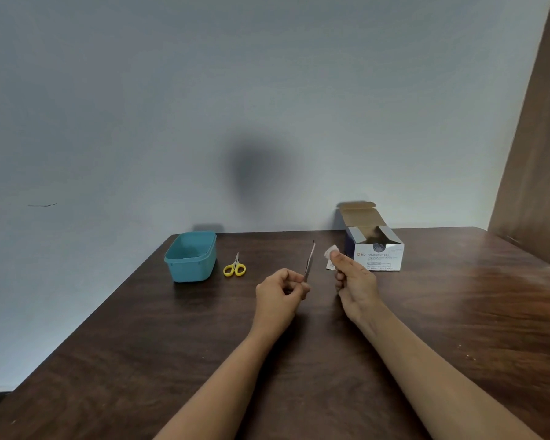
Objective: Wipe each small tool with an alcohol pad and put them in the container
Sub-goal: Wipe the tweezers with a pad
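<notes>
A pale wall (204,106) fills the far half of the view, and a dark shadow is cast on it above the desk. The dark wooden desk (140,344) is cut off by the frame at its near and right sides, and a brown panel (540,147) is seen only in part at the far right. A white box (378,257) marked "Alcohol Swabs" stands open at the far right of the desk; its contents are lost in shadow and the small print cannot be read. A teal container (191,258) is set at the far left. The left hand (280,292) is clenched on a thin, flat tool (309,262), which is held above the desk and pointed up and away; its lower end is hidden in the fingers and its kind cannot be made out. The right hand (354,281) pinches a white alcohol pad (331,250), partly covered by the fingertips, just right of the tool and apart from it. Yellow-handled scissors (234,267) lie just right of the container. A white scrap (330,265) is mostly hidden behind the right hand.
</notes>
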Demonstrator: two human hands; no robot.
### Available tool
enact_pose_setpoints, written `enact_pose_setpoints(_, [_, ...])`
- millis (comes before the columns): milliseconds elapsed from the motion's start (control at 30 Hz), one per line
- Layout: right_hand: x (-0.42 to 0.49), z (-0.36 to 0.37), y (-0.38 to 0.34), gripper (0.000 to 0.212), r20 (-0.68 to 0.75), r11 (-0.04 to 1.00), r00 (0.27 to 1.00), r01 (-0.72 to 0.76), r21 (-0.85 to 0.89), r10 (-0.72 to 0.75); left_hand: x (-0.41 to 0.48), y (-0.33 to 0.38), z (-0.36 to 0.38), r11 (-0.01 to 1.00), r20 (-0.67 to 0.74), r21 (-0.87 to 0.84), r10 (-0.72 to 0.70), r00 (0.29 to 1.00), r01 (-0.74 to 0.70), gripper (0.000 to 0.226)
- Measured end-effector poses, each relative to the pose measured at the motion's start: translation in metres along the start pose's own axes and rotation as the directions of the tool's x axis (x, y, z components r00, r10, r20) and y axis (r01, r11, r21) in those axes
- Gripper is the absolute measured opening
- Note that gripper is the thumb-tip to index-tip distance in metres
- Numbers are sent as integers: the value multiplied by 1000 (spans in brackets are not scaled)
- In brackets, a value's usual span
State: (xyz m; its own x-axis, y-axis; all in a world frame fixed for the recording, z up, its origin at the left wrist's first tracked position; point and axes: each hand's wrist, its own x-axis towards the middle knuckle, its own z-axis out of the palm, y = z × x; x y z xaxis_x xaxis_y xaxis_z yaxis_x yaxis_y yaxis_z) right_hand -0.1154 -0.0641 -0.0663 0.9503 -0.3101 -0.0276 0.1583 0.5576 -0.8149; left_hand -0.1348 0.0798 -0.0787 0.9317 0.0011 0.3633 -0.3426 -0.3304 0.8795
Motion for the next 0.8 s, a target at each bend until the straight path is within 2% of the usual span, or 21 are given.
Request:
enact_pose_setpoints(233, [-8,1,2,7,133,965,990,88,-247,-56,0,3,-2,976,-24,-215,-32,999,26,7])
enact_pose_setpoints(433, [-13,1,2,17,241,907,969,155,-392,-61,-1,2,-3,980,-8,-201,-4,1000,2,5])
enact_pose_setpoints(800, [-10,0,4,10,360,877,932,208,-432,-43,-1,2,-2,992,-14,-124,31,999,-32,6])
